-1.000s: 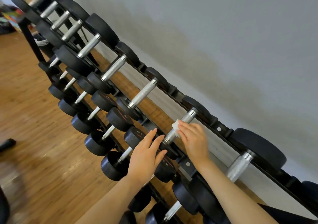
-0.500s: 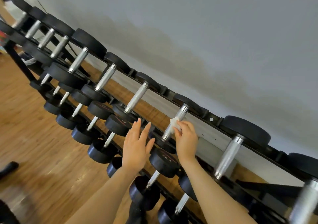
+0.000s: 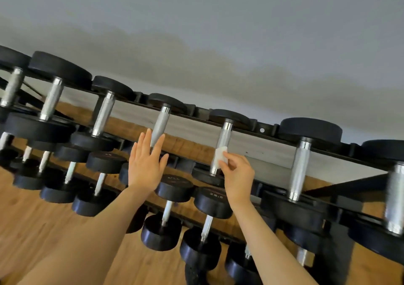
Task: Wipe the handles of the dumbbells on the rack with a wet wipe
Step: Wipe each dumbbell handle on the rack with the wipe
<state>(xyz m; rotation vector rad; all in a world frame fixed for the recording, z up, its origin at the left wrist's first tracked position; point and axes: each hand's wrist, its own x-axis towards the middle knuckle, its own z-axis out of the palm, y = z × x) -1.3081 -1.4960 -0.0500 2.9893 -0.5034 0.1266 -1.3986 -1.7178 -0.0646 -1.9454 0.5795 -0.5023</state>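
**Chrome handle under the wipe, view swung level with the top tier**

Chrome, knurled and bright, shows above the wet wipe [image 3: 220, 155], which the right hand [image 3: 237, 175] pinches between thumb and curled fingers against the lower half of one dumbbell handle [image 3: 224, 138] on the top tier of the rack [image 3: 260, 129]; the wipe sits just above the near weight head, touching the bar. The left hand [image 3: 145, 164] is spread flat with fingers straight, holding nothing; it lies in front of the neighbouring handle [image 3: 160, 125], and whether it touches bar or rail I cannot tell.

A second ago the rack ran steeply across the view and the left hand rested lower, near a weight head on the middle tier; now the rack lies nearly level, the view sits closer, and the left hand has risen beside the next top-tier bar; the right hand keeps to the same handle, with the wipe lower on it than half a second back.

My reading: this handle is mid-wipe, its upper stretch uncovered; the handles to the right [image 3: 300, 164] and the lower tiers look untouched by either hand, so most of the job seems to remain.
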